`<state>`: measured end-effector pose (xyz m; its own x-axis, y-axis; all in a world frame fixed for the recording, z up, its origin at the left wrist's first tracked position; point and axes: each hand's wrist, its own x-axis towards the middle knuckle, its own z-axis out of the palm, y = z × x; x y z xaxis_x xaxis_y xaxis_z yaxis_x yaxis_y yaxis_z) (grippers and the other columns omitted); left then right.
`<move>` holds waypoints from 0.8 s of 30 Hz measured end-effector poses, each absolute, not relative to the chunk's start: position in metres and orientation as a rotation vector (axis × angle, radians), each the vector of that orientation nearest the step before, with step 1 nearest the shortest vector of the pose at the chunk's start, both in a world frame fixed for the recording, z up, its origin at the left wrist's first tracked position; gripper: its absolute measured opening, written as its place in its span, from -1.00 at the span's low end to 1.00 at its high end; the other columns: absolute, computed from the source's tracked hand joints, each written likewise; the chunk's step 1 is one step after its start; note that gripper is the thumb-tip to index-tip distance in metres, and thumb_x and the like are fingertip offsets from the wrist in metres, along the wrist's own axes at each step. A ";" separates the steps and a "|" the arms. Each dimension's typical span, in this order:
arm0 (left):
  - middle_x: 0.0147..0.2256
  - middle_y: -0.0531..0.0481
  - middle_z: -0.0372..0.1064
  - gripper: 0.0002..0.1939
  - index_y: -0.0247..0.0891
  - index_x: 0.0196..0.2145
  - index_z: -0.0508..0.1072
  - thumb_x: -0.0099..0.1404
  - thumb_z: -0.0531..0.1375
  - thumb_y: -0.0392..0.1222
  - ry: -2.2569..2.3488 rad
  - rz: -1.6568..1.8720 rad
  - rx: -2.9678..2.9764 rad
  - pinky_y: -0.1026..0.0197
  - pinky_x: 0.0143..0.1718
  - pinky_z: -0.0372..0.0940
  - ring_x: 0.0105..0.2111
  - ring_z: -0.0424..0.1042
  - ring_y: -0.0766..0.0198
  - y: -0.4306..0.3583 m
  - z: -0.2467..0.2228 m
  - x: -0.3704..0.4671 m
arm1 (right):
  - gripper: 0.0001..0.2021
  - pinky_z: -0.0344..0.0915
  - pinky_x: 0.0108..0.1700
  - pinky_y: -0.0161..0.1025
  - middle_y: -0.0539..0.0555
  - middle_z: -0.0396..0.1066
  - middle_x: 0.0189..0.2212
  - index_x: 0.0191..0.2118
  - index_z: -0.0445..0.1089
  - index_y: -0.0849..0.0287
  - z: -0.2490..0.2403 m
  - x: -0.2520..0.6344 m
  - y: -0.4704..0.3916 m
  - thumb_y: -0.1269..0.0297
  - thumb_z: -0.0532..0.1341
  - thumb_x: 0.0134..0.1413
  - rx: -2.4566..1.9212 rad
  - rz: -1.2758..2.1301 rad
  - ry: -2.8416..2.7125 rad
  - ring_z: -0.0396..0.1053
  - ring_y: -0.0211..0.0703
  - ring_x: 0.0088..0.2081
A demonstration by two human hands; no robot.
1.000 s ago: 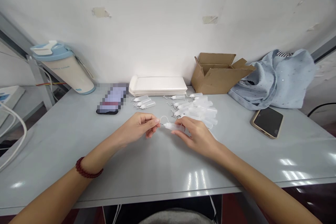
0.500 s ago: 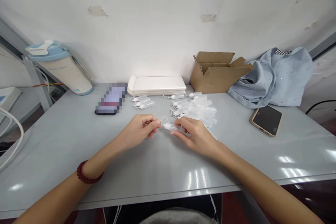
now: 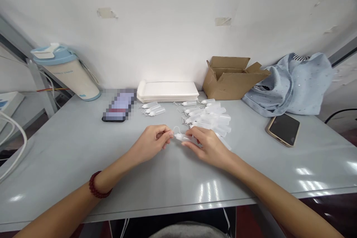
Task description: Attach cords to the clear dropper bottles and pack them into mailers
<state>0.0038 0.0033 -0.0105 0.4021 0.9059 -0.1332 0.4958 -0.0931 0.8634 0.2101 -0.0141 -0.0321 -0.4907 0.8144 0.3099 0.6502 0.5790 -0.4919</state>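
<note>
My right hand is closed around a small translucent dropper bottle with a thin needle tip and a looped cap strap, lying on its side and pointing left. At the tip, my left hand pinches with thumb and forefinger; the tiny cap there is mostly hidden by the fingers. Just beyond my right hand lies a pile of similar dropper bottles. A smaller group of the same bottles rests further left, in front of the white stack.
Behind the bottles lies a stack of white padded envelopes. An open cardboard box and a light blue cloth bag stand at the back right, near a phone. Another phone and a tumbler are on the left.
My left hand has shifted slightly right, closer to the bottle in my right hand. The view has moved a little; the hold on the bottle looks the same.
</note>
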 end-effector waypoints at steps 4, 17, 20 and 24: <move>-0.63 0.13 0.22 -0.69 -0.24 -0.55 0.30 0.27 0.03 -0.02 1.216 0.565 1.727 0.31 -0.53 0.16 -0.60 0.27 0.34 0.002 -0.013 0.005 | -0.81 0.12 -0.46 -0.31 0.07 0.39 -0.46 -0.29 0.31 0.22 -0.032 0.210 -0.015 0.19 0.10 0.19 -1.160 0.386 -2.299 0.24 -0.24 -0.50; -0.52 0.06 0.33 -0.59 -0.29 -0.40 0.43 0.31 0.01 0.10 1.093 0.590 1.463 0.27 -0.47 0.23 -0.56 0.31 0.35 0.020 -0.009 -0.010 | -0.83 0.14 -0.47 -0.33 0.06 0.38 -0.45 -0.28 0.30 0.21 -0.025 0.210 -0.014 0.20 0.12 0.19 -1.086 0.432 -2.207 0.23 -0.28 -0.51; -0.51 0.06 0.35 -0.62 -0.28 -0.44 0.43 0.30 0.05 0.07 1.093 0.511 1.537 0.28 -0.45 0.23 -0.55 0.32 0.36 0.021 -0.002 -0.015 | -0.84 0.14 -0.47 -0.33 0.05 0.38 -0.45 -0.28 0.30 0.21 -0.023 0.209 -0.015 0.21 0.13 0.19 -1.085 0.428 -2.202 0.22 -0.28 -0.51; -0.53 0.09 0.34 -0.68 -0.27 -0.49 0.41 0.28 0.11 0.00 1.091 0.467 1.635 0.31 -0.43 0.23 -0.53 0.32 0.37 0.016 0.002 -0.013 | -0.84 0.14 -0.47 -0.33 0.05 0.37 -0.46 -0.28 0.31 0.23 -0.024 0.209 -0.015 0.22 0.13 0.18 -1.084 0.409 -2.224 0.21 -0.29 -0.52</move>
